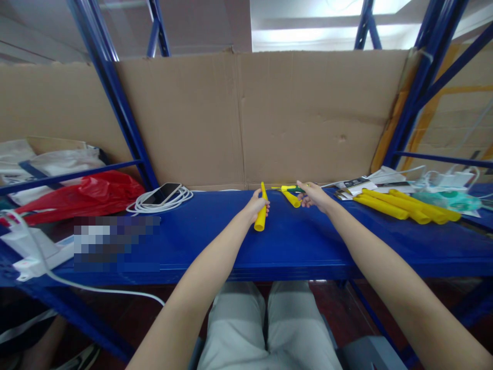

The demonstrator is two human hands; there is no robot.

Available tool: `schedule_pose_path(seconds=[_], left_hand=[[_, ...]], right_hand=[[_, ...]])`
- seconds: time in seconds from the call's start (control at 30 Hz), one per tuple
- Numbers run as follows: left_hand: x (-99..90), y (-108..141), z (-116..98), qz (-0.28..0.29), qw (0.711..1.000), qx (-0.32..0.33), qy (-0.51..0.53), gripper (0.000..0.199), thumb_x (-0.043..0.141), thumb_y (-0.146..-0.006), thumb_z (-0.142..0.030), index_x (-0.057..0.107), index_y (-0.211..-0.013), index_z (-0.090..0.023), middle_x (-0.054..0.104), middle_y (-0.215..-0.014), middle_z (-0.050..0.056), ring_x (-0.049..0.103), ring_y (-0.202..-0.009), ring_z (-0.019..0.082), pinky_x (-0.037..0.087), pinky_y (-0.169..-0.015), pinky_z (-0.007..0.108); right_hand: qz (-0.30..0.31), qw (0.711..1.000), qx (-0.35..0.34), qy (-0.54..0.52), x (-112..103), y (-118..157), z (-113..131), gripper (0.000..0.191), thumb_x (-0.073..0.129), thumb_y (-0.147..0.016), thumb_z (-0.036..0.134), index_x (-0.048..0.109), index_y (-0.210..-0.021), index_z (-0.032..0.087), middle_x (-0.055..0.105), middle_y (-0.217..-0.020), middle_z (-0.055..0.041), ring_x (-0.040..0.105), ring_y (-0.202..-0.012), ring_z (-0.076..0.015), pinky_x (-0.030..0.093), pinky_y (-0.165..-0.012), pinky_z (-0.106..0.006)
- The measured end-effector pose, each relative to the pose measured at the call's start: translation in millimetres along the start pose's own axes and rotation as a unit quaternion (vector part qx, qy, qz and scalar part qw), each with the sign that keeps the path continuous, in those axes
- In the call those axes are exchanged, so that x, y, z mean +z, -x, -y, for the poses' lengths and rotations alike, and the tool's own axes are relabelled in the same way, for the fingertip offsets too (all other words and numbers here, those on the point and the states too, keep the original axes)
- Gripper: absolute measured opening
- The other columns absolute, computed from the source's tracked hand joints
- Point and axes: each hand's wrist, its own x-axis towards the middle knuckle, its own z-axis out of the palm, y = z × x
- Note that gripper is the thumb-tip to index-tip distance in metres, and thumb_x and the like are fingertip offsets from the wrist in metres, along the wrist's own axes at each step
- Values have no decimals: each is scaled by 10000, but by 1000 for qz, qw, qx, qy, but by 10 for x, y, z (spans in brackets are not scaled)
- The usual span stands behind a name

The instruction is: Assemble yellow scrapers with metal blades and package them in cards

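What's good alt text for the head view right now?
The left hand holds a tapered yellow tube over a blue shelf; the right hand is at a small green-and-yellow item by a second yellow tube. More yellow tubes lie at the right, a phone and coiled white cable at the left, and cardboard stands behind.

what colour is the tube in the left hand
The tube is yellow, best seen in the head view.

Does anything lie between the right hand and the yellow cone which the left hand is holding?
Yes: a second yellow cone lies on the blue shelf between the right hand and the held cone.
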Motion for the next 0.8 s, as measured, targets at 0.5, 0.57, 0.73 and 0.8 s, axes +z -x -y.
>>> schedule_pose_path(seconds=[0.5, 0.57, 0.73, 0.8], left_hand=[[6, 29, -14, -4, 1000, 1, 0, 695, 440, -797, -9, 220, -1389, -299, 462, -568, -61, 441, -416, 71, 378, -429, 167], [0, 25, -13, -5, 1000, 0, -1, 699, 442, -797, -10, 214, -1389, -301, 462, -571, -62, 446, -420, 70, 381, -432, 164], [-5, 8, -6, -5, 1000, 0, -1, 707, 439, -793, -7, 204, -1392, -299, 458, -576, -61, 446, -422, 71, 382, -431, 165], [-5, 2, -2, -2, 1000, 2, -5, 707, 437, -792, -11, 202, -1393, -302, 457, -576, -61, 444, -420, 72, 386, -432, 169]], right_hand=[[9, 1000, -2, -24, 7, -42, -42, 171, 471, -908, 328, 477, -850, 168, 513, -478, 50, 448, -313, -67, 290, -308, -165], [32, 998, -13, -49, 16, -35, -33, 97, 514, -880, 244, 462, -840, 172, 544, -536, 44, 475, -339, -65, 314, -317, -165], [30, 998, -33, -36, 5, -26, -18, 130, 537, -870, 244, 461, -797, 169, 553, -545, 34, 481, -348, -61, 321, -322, -162], [16, 999, -27, -10, -3, -29, -22, 177, 507, -893, 316, 467, -805, 168, 544, -506, 35, 472, -334, -61, 309, -319, -155]])
